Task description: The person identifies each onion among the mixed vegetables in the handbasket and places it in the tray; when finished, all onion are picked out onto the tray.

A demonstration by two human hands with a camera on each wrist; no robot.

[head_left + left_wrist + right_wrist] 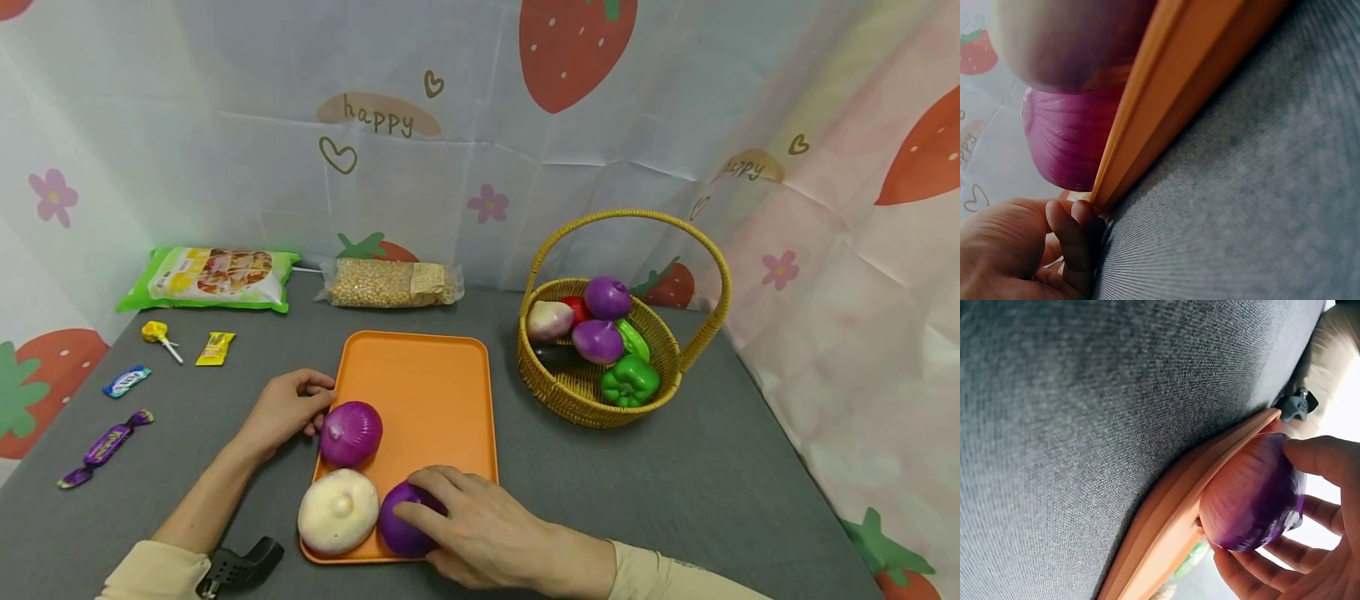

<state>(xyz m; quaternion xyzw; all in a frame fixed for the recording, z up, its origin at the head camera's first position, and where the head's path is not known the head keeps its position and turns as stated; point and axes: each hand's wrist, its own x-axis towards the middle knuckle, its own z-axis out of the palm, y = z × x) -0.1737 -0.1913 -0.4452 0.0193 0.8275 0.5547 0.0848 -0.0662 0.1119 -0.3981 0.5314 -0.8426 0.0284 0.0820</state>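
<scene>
Onion [405, 537] in right hand [483, 525] (tip seemingly up); tray [423, 400] runs lengthwise forward.

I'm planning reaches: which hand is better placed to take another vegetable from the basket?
Likely the right hand: it is nearer the basket, though it would first release the purple onion it holds. The left hand is across the orange tray, at its left edge.
</scene>
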